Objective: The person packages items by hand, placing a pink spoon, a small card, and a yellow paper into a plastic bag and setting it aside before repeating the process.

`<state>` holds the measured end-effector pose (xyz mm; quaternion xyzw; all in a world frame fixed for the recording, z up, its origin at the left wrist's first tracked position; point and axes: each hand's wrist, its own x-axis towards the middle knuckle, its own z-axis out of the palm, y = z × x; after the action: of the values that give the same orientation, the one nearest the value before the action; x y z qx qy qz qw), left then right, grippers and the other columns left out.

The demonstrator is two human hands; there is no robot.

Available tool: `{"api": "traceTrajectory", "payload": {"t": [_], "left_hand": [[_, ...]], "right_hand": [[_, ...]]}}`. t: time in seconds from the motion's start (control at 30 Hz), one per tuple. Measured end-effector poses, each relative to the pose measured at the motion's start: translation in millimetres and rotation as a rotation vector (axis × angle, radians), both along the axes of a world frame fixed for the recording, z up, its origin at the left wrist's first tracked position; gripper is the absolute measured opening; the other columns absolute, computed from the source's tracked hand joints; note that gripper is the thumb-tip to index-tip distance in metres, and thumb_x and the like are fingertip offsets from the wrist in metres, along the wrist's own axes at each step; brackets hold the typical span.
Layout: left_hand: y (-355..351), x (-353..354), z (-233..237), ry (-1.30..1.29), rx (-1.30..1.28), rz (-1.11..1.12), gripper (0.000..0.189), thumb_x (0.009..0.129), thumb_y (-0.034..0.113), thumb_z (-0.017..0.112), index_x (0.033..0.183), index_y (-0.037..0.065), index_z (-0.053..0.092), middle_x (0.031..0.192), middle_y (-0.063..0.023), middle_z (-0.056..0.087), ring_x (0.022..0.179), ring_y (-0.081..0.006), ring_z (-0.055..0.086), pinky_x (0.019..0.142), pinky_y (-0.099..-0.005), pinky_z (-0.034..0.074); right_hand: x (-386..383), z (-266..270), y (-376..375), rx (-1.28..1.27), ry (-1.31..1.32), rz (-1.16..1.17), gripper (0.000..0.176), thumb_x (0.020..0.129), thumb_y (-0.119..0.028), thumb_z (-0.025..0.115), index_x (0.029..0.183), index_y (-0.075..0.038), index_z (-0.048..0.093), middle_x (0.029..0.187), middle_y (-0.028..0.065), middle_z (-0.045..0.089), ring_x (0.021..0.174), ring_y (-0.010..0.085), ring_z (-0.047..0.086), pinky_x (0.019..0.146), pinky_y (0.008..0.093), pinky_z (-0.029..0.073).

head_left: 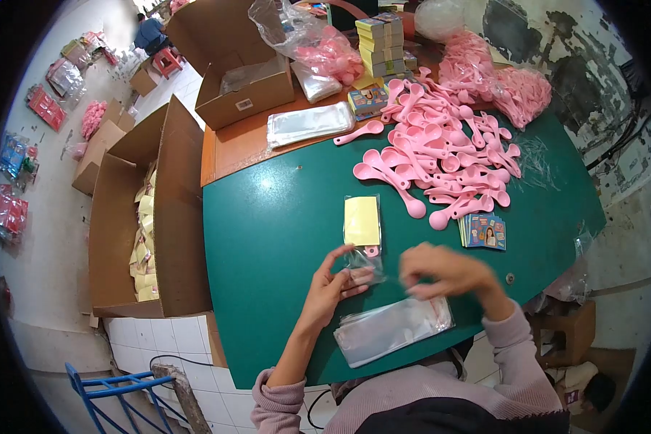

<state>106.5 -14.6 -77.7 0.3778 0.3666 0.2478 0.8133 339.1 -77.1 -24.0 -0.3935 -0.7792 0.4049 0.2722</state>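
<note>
A clear plastic bag (pixel 375 269) lies on the green table, holding a yellow card (pixel 362 220) and a pink measuring spoon whose handle end (pixel 371 251) shows below the card. My left hand (pixel 338 281) has its thumb and fingers around the near end of this bag. My right hand (pixel 441 271), smeared by motion, hovers just right of the bag with its fingers curled. What it may hold is hidden. Close below both hands lies a stack of clear plastic bags (pixel 390 333). A small pile of printed cards (pixel 487 231) sits beyond my right hand.
A heap of pink measuring spoons (pixel 441 148) covers the far right of the table (pixel 267 253). Behind it stand bundled card stacks (pixel 380 43) and more bags (pixel 309 124). A tall cardboard box (pixel 177 217) with yellow-carded packs adjoins the left edge. A person (pixel 150 35) sits far off.
</note>
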Motion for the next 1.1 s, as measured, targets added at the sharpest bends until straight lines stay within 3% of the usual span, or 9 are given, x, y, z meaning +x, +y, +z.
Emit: {"api": "traceTrajectory", "payload": {"t": [0.1,0.23,0.33,0.4,0.43,0.5,0.77,0.93,1.1], "left_hand": [[0,-1,-1,0.007,0.040,-0.160,0.031,0.093,0.006,0.030,0.122,0.004,0.041,0.108,-0.0165,0.057,0.098,-0.0219,0.059,0.086,-0.0315,0.048],[-1,1,-2,0.029,0.068,-0.195,0.025,0.095,0.010,0.030,0.107,0.000,0.050,0.107,-0.0167,0.058,0.100,-0.0220,0.059,0.085,-0.0301,0.049],[3,4,-1,0.022,0.094,-0.193,0.025,0.095,0.010,0.030,0.105,0.000,0.051,0.108,-0.0162,0.057,0.101,-0.0210,0.058,0.086,-0.0301,0.048],[0,7,-1,0.007,0.091,-0.190,0.025,0.095,0.011,0.031,0.105,-0.001,0.051,0.109,-0.0159,0.057,0.101,-0.0207,0.057,0.087,-0.0301,0.048],[-1,10,1,-0.065,0.087,-0.174,0.025,0.095,0.011,0.031,0.105,-0.001,0.050,0.110,-0.0160,0.056,0.102,-0.0208,0.056,0.088,-0.0305,0.047],[-2,9,-2,-0.162,0.083,-0.166,0.024,0.095,0.012,0.033,0.105,-0.002,0.049,0.114,-0.0167,0.053,0.106,-0.0221,0.054,0.092,-0.0320,0.045],[0,-1,8,-0.148,0.041,-0.233,0.020,0.093,0.009,0.038,0.109,0.003,0.047,0.104,-0.0116,0.058,0.095,-0.0173,0.059,0.083,-0.0282,0.048],[-3,12,5,0.401,0.770,-0.189,0.026,0.083,-0.005,0.052,0.107,0.000,0.045,0.090,-0.0111,0.059,0.081,-0.0187,0.064,0.061,-0.0253,0.055],[1,11,0,0.507,0.913,-0.166,0.010,0.080,0.001,0.059,0.089,-0.002,0.054,0.083,-0.0064,0.056,0.073,-0.0148,0.062,0.060,-0.0236,0.054]], "right_hand": [[119,19,-14,0.013,0.271,-0.214,0.014,0.073,-0.011,0.064,0.073,-0.005,0.051,0.082,0.0056,0.057,0.073,0.0150,0.052,0.067,0.0278,0.042],[253,28,-23,-0.101,0.133,-0.995,0.012,0.076,-0.014,0.061,0.079,-0.004,0.056,0.081,0.0081,0.060,0.079,0.0183,0.058,0.069,0.0313,0.046],[262,19,-30,-0.271,-1.050,-1.346,0.030,0.074,-0.005,0.058,0.103,-0.001,0.053,0.101,0.0187,0.061,0.097,0.0311,0.059,0.079,0.0374,0.047],[154,10,-13,0.351,-0.562,-1.023,0.051,0.066,-0.004,0.065,0.114,-0.002,0.047,0.109,0.0164,0.055,0.103,0.0255,0.054,0.085,0.0345,0.043],[114,-10,-7,0.274,-0.149,-0.720,0.059,0.060,-0.007,0.073,0.112,-0.004,0.046,0.112,0.0133,0.049,0.100,0.0221,0.052,0.085,0.0328,0.043],[18,-6,-4,-0.017,-0.179,-0.389,0.060,0.064,-0.011,0.073,0.116,-0.007,0.043,0.105,0.0127,0.046,0.092,0.0246,0.052,0.080,0.0359,0.044],[-18,-46,13,0.153,0.043,-0.514,0.016,0.072,-0.006,0.068,0.084,-0.003,0.058,0.091,0.0091,0.044,0.080,0.0206,0.052,0.071,0.0308,0.046],[-17,-49,10,0.116,0.071,-0.470,0.014,0.071,-0.005,0.068,0.080,-0.003,0.058,0.091,0.0070,0.045,0.083,0.0177,0.052,0.072,0.0290,0.046],[-14,-50,11,-0.069,0.106,-0.486,0.012,0.078,-0.007,0.064,0.082,0.000,0.055,0.088,0.0064,0.050,0.074,0.0131,0.056,0.068,0.0257,0.047]]}}
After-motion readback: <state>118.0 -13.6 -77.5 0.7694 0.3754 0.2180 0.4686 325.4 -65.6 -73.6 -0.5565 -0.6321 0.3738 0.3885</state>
